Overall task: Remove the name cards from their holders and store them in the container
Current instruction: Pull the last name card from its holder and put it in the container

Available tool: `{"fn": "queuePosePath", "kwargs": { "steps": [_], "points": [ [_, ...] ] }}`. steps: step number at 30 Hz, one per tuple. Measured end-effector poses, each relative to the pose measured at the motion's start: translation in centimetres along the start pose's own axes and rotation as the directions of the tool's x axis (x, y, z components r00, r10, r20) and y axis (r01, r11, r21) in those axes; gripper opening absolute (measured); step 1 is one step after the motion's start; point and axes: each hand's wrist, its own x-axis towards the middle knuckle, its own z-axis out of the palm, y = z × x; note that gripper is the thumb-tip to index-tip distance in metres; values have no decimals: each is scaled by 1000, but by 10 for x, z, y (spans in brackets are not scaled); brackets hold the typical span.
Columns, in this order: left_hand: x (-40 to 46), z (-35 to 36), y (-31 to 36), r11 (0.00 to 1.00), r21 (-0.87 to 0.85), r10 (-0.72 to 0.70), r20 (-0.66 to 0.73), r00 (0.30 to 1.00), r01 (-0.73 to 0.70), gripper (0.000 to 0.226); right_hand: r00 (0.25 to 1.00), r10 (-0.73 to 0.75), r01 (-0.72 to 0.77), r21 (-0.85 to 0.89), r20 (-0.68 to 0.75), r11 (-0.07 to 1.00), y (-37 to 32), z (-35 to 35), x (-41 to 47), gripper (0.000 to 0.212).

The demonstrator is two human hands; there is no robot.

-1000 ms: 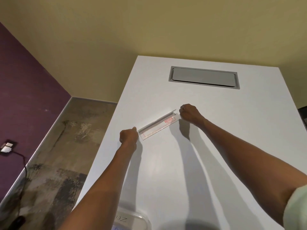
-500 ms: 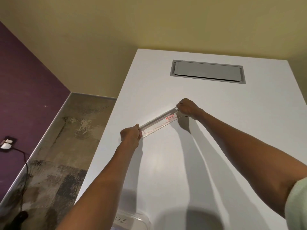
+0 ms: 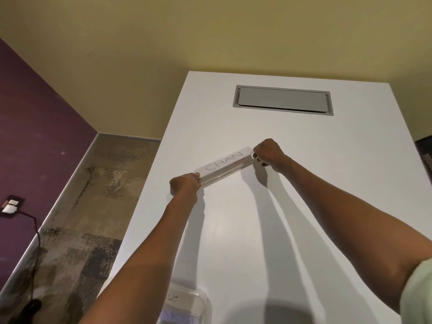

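The clear holder [image 3: 224, 168] is gripped at both ends and held up off the white counter [image 3: 304, 230], between the grey hatch [image 3: 282, 100] at the far end and the container [image 3: 187, 305] at the near edge. Its left end is clasped by the curled fingers of the left hand [image 3: 184, 185], and its right end is pinched by the right hand [image 3: 268, 153]. Compared with a second ago, when the holder lay flat on the counter on the near side of the hatch, it has been lifted and turned, so that the name card [image 3: 223, 163] lettered CHAN is now shown face up toward the camera. The card is still seated inside the holder, nothing of it having been drawn out. The removal step is therefore judged to be only beginning: the holder has been brought into a position from which the card may be slid out at one end. In the container, near the body and well apart from the hatch, sheets with handwritten letters are seen, taken to be cards already stored
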Motion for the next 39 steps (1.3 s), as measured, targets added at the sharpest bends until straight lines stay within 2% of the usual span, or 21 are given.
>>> {"fn": "queuePosePath", "kwargs": {
  "steps": [5,10,13,17,21,29,31,34,39],
  "points": [
    [-22,10,-12,967,166,214,-116,970,-194,14,986,100,-87,100,-131,991,22,-12,-19,29],
    [-41,18,-25,907,284,344,-76,936,-310,10,960,105,-60,175,-259,983,50,-21,-42,11],
    [-52,21,-32,853,362,418,-45,907,-375,15,956,120,-58,231,-267,971,66,-24,-57,17],
    [-58,24,-43,816,408,456,-15,890,-411,11,954,117,-53,232,-274,971,87,-25,-71,4],
    [-58,24,-54,767,470,494,-1,869,-436,10,951,97,-60,132,-294,989,105,-22,-80,15],
    [-48,22,-73,712,552,507,23,862,-434,14,941,66,-59,32,-331,998,129,-3,-98,15],
    [-46,22,-75,706,566,503,24,864,-427,13,936,10,-6,12,-351,1000,132,1,-102,28],
    [-46,23,-76,682,587,517,34,855,-436,11,927,-21,26,7,-375,1000,135,6,-107,35],
    [-45,22,-79,647,613,535,58,843,-453,11,925,29,-20,28,-379,999,137,10,-107,28]
  ]
}}
